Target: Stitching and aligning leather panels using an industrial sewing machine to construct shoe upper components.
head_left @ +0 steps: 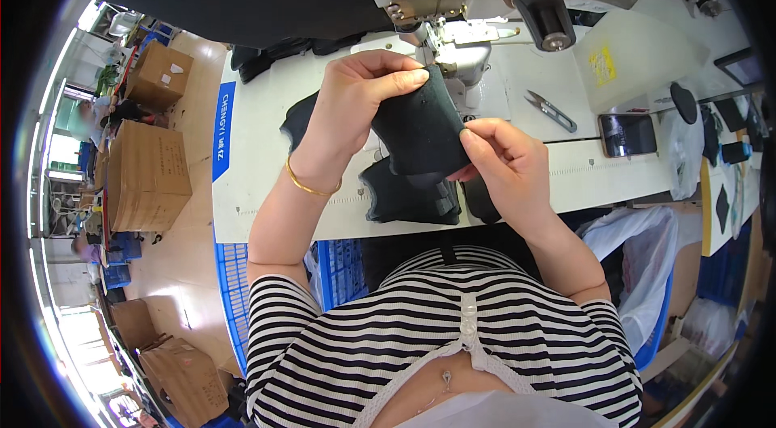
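A dark, curved-edged fabric piece [424, 129] is held up in front of the sewing machine [465, 52], just short of its presser area. My left hand [376, 88] pinches its upper edge between thumb and fingers. Lower down on the right edge, my right hand [505, 157] grips the same piece between thumb and forefinger. Beneath it, a stack of similar dark pieces [408, 198] lies at the table's front edge. Another dark piece [299, 117] shows partly behind my left wrist.
On the white sewing table [566, 181] lie thread snips [551, 110] and a phone [628, 135]. More dark pieces [271, 56] are at the back left. Blue baskets [343, 270] stand below the table; cardboard boxes [149, 173] stand on the floor at left.
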Available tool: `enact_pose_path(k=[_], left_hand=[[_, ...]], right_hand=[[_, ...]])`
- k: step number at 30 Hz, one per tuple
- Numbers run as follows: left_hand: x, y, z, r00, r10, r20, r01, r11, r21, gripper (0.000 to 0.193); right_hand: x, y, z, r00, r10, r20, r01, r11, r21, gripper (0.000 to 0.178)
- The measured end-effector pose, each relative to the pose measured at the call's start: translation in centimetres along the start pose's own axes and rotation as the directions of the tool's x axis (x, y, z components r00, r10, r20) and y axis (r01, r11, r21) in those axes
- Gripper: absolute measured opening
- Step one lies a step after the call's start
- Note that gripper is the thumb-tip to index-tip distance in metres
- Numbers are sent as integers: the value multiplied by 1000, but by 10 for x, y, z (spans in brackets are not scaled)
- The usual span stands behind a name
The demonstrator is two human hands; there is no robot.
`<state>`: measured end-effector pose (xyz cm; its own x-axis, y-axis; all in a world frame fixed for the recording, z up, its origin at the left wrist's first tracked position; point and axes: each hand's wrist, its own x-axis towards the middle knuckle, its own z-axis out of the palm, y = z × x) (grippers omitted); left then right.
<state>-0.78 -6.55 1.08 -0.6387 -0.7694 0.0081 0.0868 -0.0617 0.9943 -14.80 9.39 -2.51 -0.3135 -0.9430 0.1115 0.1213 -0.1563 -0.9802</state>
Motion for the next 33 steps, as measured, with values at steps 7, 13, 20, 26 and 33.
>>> enact_pose_path(k=[7,13,20,26,33], left_hand=[[19,6,0,999,-43,-32,41,997,-63,9],[27,10,1,996,-92,-19,91,994,-58,9],[28,7,-2,997,-76,12,77,995,-63,10],[28,8,-1,996,-85,-9,85,996,-39,12],[32,8,1,993,-78,-84,69,992,-107,5]], right_hand=[[14,1,1,999,-27,-19,27,1000,13,21],[18,-1,-1,998,-45,-44,47,999,26,21],[18,1,0,999,-34,-41,35,999,41,20],[18,-1,1,998,-38,-42,40,998,44,20],[20,-2,3,998,-39,-45,41,999,28,19]])
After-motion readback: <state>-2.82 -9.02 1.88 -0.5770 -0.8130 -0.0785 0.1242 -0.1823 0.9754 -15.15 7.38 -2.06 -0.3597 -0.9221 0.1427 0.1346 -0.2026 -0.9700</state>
